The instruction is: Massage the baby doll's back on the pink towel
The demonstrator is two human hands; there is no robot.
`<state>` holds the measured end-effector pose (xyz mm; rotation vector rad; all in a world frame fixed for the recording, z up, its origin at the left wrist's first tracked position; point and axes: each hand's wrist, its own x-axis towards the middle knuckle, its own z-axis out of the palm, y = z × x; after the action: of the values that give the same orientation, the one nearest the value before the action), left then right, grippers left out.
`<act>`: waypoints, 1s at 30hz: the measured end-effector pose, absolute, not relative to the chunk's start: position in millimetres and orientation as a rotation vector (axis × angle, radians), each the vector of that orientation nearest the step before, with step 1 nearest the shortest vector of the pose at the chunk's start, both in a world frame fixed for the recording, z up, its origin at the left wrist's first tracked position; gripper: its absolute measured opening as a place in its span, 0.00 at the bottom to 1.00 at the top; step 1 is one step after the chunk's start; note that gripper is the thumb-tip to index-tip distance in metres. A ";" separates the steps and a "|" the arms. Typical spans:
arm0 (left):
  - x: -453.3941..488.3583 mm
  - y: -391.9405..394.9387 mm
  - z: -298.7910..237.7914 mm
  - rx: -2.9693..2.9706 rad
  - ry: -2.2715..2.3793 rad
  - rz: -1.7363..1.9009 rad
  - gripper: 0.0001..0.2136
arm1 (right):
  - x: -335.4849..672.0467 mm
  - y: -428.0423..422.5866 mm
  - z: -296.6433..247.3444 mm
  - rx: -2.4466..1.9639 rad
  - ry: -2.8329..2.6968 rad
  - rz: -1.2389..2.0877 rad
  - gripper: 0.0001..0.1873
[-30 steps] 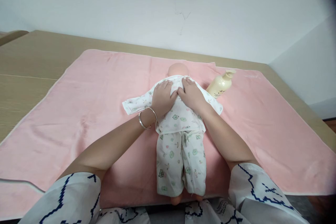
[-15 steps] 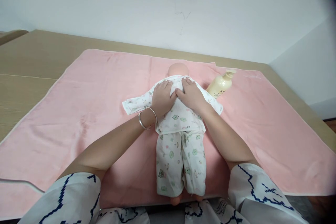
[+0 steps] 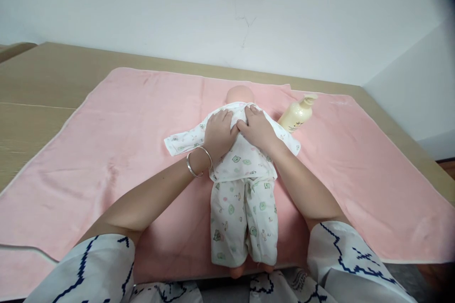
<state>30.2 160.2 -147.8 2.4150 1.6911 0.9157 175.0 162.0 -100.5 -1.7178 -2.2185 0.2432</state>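
A baby doll [image 3: 243, 184] in white printed pyjamas lies face down on a pink towel [image 3: 117, 151], its bald head [image 3: 240, 93] pointing away from me. My left hand [image 3: 217, 133], with two silver bangles at the wrist, lies flat on the doll's upper back, fingers stretched toward the collar. Beside it, my right hand [image 3: 259, 128] rests flat on the same part of the back. The two thumbs nearly touch along the middle of the back. Neither hand holds anything.
A cream pump bottle [image 3: 297, 114] lies on the towel just right of the doll's shoulder. The towel covers a light wooden table [image 3: 31, 90] that meets a white wall behind. My patterned sleeves show at the bottom edge.
Both hands stay on the doll's upper back; the thumbs have drawn slightly closer together. The view has shifted a little.
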 end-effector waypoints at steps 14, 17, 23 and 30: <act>24.3 166.3 -142.7 2.415 1.616 0.874 0.20 | 172.2 145.1 -87.5 -1.854 -2.337 0.282 0.35; 25.6 161.7 -137.2 2.403 1.589 0.828 0.21 | 174.6 148.4 -88.6 -1.827 -2.362 0.241 0.35; 26.9 156.6 -130.6 2.382 1.544 0.818 0.21 | 178.9 151.7 -89.9 -1.776 -2.438 0.199 0.35; 21.7 169.2 -130.5 2.314 1.570 0.785 0.22 | 181.5 144.8 -86.7 -1.759 -2.466 0.249 0.35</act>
<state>21.7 169.2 -130.5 2.3139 1.5701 0.7850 181.5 144.8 -86.7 -1.7586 -2.4664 0.2491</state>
